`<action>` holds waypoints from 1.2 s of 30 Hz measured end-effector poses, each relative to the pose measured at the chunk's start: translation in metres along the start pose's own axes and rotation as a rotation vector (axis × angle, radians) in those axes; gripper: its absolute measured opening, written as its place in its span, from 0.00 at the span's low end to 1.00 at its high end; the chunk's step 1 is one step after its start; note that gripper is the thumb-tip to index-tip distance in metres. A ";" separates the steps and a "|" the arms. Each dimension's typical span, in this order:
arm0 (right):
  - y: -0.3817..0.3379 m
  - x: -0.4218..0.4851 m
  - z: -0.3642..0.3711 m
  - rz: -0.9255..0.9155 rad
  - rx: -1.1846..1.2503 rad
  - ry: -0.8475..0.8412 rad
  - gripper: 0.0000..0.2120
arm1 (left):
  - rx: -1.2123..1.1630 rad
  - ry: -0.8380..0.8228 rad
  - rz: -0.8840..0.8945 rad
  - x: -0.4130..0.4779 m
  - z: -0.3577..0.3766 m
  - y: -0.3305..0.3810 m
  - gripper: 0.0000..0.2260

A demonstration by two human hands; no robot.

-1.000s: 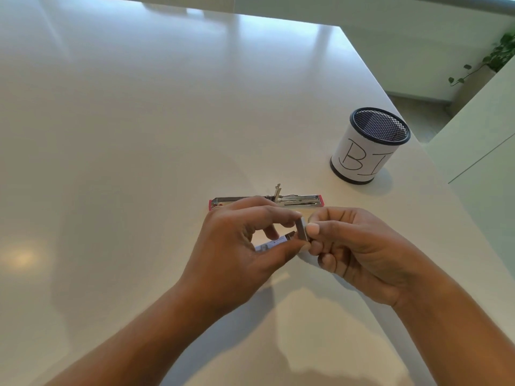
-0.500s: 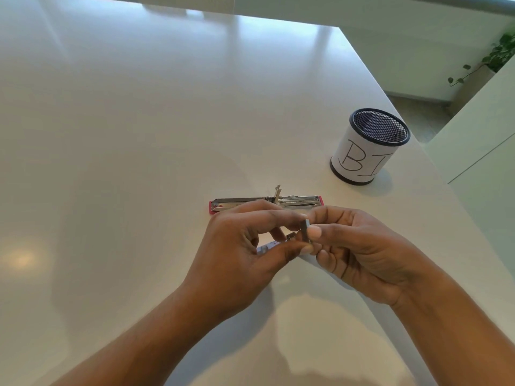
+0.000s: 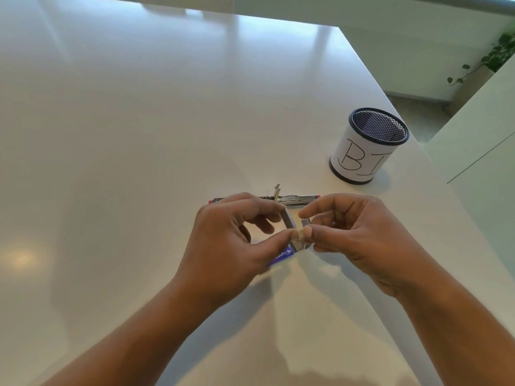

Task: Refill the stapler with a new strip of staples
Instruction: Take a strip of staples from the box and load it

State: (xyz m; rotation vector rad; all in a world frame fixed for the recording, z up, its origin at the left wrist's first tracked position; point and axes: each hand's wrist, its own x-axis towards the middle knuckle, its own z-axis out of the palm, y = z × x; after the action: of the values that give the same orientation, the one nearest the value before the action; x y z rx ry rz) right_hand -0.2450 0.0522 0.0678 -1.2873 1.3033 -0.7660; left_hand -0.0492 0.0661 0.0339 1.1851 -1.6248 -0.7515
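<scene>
A red-tipped metal stapler (image 3: 295, 200) lies opened flat on the white table (image 3: 139, 135), just beyond both hands. My left hand (image 3: 231, 246) pinches a grey strip of staples (image 3: 289, 218) between forefinger and thumb. My right hand (image 3: 359, 235) pinches a shorter grey piece of staples (image 3: 306, 222) right beside it, a small gap between the two pieces. Below the fingers lies a small blue and white staple box (image 3: 282, 254), partly hidden by my left thumb.
A black mesh pen cup (image 3: 367, 146) wrapped in white paper lettered "BI" stands at the right, near the table's right edge. Beyond that edge are a floor, a white cabinet and a green plant (image 3: 498, 54).
The single block of staples held between both hands has come apart into two pieces. My hands have drawn slightly apart and the blue box now shows beneath them.
</scene>
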 end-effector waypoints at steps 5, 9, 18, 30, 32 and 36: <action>0.003 0.002 -0.001 -0.010 -0.276 0.036 0.06 | 0.060 0.002 -0.091 0.000 0.002 -0.008 0.10; 0.004 0.003 -0.001 -0.005 -0.331 -0.001 0.07 | 0.109 -0.030 -0.109 -0.002 0.009 -0.009 0.11; 0.006 0.005 0.007 -0.181 -0.693 0.095 0.10 | 0.170 -0.062 -0.136 -0.003 0.010 -0.013 0.12; 0.008 0.005 0.007 -0.210 -0.747 0.086 0.05 | 0.184 -0.075 -0.132 -0.004 0.011 -0.014 0.12; 0.008 0.006 0.008 -0.224 -0.785 0.086 0.04 | 0.187 -0.078 -0.130 -0.003 0.011 -0.014 0.11; 0.010 0.011 0.008 -0.235 -0.775 0.105 0.04 | 0.191 -0.088 -0.119 -0.003 0.011 -0.015 0.11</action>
State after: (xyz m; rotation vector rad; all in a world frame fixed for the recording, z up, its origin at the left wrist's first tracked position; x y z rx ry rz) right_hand -0.2374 0.0453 0.0540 -2.0629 1.6279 -0.4927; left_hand -0.0536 0.0632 0.0161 1.4122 -1.7402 -0.7451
